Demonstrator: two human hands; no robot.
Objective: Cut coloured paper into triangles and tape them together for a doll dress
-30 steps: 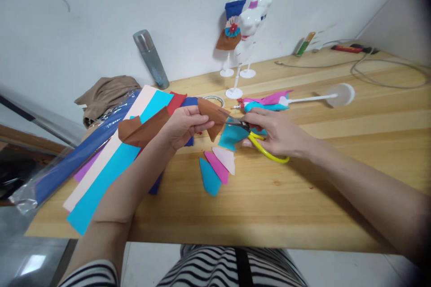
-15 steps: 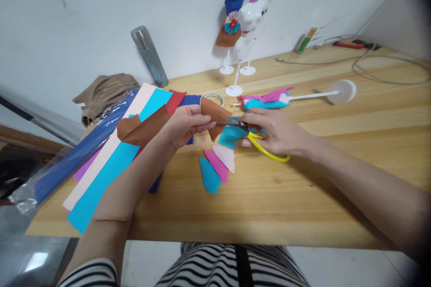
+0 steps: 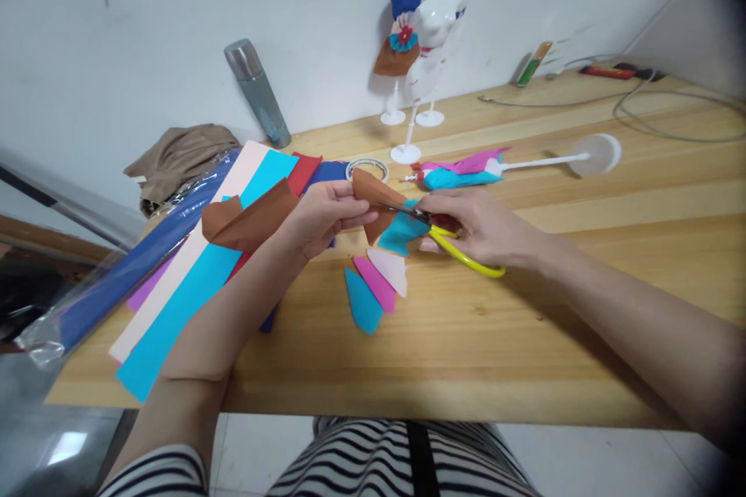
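Observation:
Between thumb and fingers, my left hand (image 3: pixel 331 217) pinches a small brown piece (image 3: pixel 373 190) above the table. My right hand (image 3: pixel 475 225) is closed on yellow-handled scissors (image 3: pixel 466 256), whose dark blades lie against the brown piece. Just under the blades is a blue piece (image 3: pixel 402 231). Nearer the table's front lie three cut pieces side by side: pale pink (image 3: pixel 389 268), magenta (image 3: pixel 376 284) and blue (image 3: pixel 362 303). A larger brown piece (image 3: pixel 256 217) rests beside my left forearm on long pink and blue strips (image 3: pixel 175 326).
A tape roll (image 3: pixel 367 169) sits behind my left hand. Small white dress forms (image 3: pixel 406 154) stand at the back, and a dressed one (image 3: pixel 463 175) lies on its side. A flask (image 3: pixel 259 97), brown cloth (image 3: pixel 180 159), plastic-wrapped blue roll (image 3: pixel 145 256) and cable (image 3: pixel 548 102) are around.
The brown piece has shifted slightly right in my left hand's hold. The scissor blades sit a little higher against it, still in my right hand.

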